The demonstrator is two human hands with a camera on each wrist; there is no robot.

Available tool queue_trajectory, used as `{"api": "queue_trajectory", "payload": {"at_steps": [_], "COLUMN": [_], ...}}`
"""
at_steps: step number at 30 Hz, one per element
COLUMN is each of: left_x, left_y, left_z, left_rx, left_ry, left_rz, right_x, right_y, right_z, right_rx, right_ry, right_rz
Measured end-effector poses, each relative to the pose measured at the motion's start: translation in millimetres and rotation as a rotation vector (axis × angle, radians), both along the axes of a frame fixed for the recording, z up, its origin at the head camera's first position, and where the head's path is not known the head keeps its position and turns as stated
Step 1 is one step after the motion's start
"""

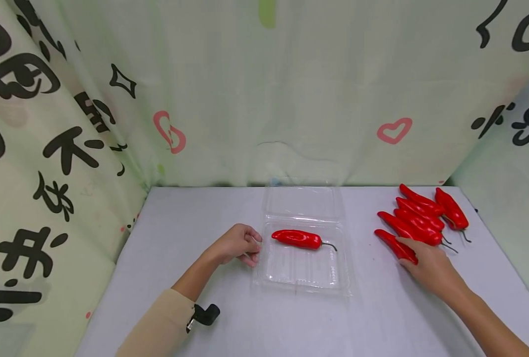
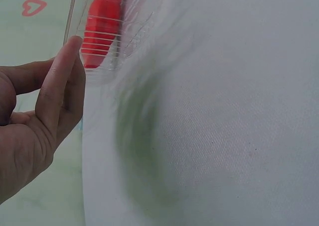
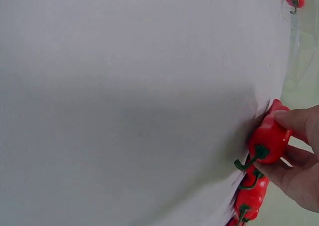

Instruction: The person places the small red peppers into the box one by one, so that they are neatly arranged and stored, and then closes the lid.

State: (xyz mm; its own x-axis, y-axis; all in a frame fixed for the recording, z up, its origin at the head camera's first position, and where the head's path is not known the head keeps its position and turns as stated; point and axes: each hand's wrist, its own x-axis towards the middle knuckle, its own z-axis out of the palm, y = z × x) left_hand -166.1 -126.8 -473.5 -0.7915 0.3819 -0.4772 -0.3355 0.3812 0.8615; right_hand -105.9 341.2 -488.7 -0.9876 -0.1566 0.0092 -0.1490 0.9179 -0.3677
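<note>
A clear plastic clamshell box [image 1: 300, 280] lies with its lid folded back on the table. Across its tray rests one red chili pepper [image 1: 297, 239], its stem to the right. My left hand [image 1: 239, 245] is at the box's left rim, where bent fingers pinch the edge; the left wrist view shows a fingertip [image 2: 75, 42] right at that rim. Over at the right, my right hand [image 1: 434, 267] grips another red chili pepper [image 3: 271, 141] between thumb and fingers, its green stem pointing back toward the wrist camera. This pepper is at the near end of a group.
Several more red chili peppers [image 1: 420, 213] lie side by side at the table's back right, close past the right hand. A white cloth covers the table [image 1: 193, 213]. Printed curtains [image 1: 246, 99] hang behind and at both sides.
</note>
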Motion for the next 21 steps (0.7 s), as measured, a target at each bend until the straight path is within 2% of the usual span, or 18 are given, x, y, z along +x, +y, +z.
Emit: {"api": "queue_trajectory", "payload": {"at_steps": [8, 21], "left_x": [1.3, 0.5], "left_y": [0.3, 1.2], "left_z": [1.9, 2.5], "left_rx": [-0.008, -0.012], "left_ry": [0.006, 0.007], "left_rz": [-0.005, -0.009], "right_x": [-0.9, -11.1], "right_y": [3, -6], "right_z": [5.9, 24.0], "right_rx": [-0.009, -0.004], "right_ry": [0.001, 0.106], "right_rz": [0.021, 0.124]}}
